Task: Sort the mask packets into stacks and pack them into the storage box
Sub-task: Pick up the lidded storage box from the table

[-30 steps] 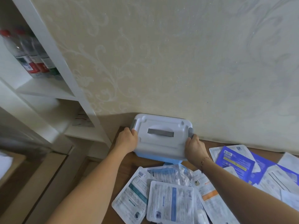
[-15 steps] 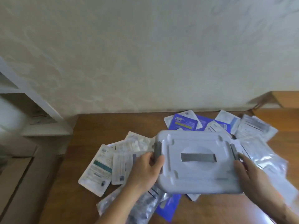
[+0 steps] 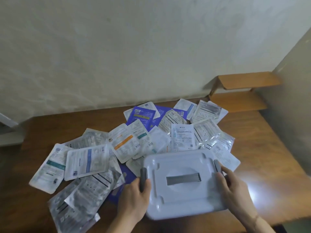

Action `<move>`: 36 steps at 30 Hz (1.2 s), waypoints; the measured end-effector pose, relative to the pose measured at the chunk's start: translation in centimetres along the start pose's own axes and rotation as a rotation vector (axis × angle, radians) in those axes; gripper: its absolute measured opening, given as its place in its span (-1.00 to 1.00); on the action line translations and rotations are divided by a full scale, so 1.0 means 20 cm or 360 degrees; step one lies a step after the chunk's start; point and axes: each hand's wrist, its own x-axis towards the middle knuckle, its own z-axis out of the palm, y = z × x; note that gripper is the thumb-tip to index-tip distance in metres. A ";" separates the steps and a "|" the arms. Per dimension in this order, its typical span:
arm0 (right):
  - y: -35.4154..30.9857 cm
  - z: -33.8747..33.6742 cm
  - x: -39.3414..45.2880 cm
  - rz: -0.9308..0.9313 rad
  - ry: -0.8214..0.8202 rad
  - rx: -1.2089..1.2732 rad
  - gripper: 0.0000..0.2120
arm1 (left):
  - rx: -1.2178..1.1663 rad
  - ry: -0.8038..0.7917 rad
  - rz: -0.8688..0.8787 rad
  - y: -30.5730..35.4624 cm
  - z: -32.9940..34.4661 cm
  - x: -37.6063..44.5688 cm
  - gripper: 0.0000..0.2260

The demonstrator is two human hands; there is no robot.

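White plastic storage box [image 3: 182, 184] with grey latches sits on our brown wooden table [image 3: 262, 142], left hand [image 3: 134, 197] and right hand [image 3: 233, 189] gripping its ends, loose foil mask packets [image 3: 87, 162] scattered behind

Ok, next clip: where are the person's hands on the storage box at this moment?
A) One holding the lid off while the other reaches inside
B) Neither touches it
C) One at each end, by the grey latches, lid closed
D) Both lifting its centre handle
C: the left hand and right hand grip opposite ends of the storage box at its grey latches, and the lid sits closed on top.
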 end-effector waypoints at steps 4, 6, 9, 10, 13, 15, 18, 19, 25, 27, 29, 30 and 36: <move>0.05 -0.02 0.05 -0.0111 -0.0121 -0.0233 -0.84 | 0.0058 -0.0001 0.0023 0.03 0.04 -0.04 -0.72; 0.06 -0.02 0.07 -0.0144 -0.0160 -0.0282 -0.80 | 0.0099 -0.0044 0.0010 0.03 0.03 -0.05 -0.73; 0.06 -0.03 0.07 -0.0185 -0.0237 -0.0299 -0.82 | 0.0148 -0.0125 -0.0054 0.04 0.02 -0.05 -0.72; 0.06 -0.03 0.07 -0.0186 -0.0266 -0.0294 -0.81 | 0.0176 -0.0150 -0.0064 0.05 0.02 -0.04 -0.72; 0.09 -0.03 0.11 -0.0140 -0.0335 -0.0358 -0.80 | 0.0270 -0.0215 -0.0073 0.05 0.01 -0.04 -0.68; 0.13 -0.03 0.14 -0.0124 -0.0298 -0.0354 -0.81 | 0.0234 -0.0216 -0.0093 0.06 0.00 -0.04 -0.66; 0.18 -0.03 0.15 -0.0120 -0.0280 -0.0307 -0.79 | -0.0010 -0.0214 -0.0189 0.06 -0.01 -0.07 -0.60; 0.20 -0.04 0.16 -0.0106 -0.0299 -0.0280 -0.79 | -0.0113 -0.0224 -0.0229 0.04 -0.01 -0.08 -0.60; 0.29 -0.10 0.21 0.0102 -0.0385 0.0151 -0.78 | -0.0459 0.0027 -0.0384 -0.03 0.04 -0.12 -0.87; 0.31 -0.15 0.19 -0.0139 -0.0005 0.0059 -0.81 | -0.0460 0.0310 -0.0257 -0.01 0.04 -0.13 -0.72; 0.30 -0.18 0.17 -0.0492 0.0284 -0.0157 -0.73 | -0.0151 0.0491 -0.0016 0.00 0.04 -0.15 -0.54; 0.29 -0.19 0.15 -0.0606 0.0285 -0.0282 -0.66 | 0.0056 0.0482 0.0034 0.02 0.04 -0.15 -0.48; 0.23 -0.10 0.04 -0.0607 0.0195 -0.0531 -0.57 | 0.0466 0.0345 -0.0123 0.17 0.07 -0.20 -0.23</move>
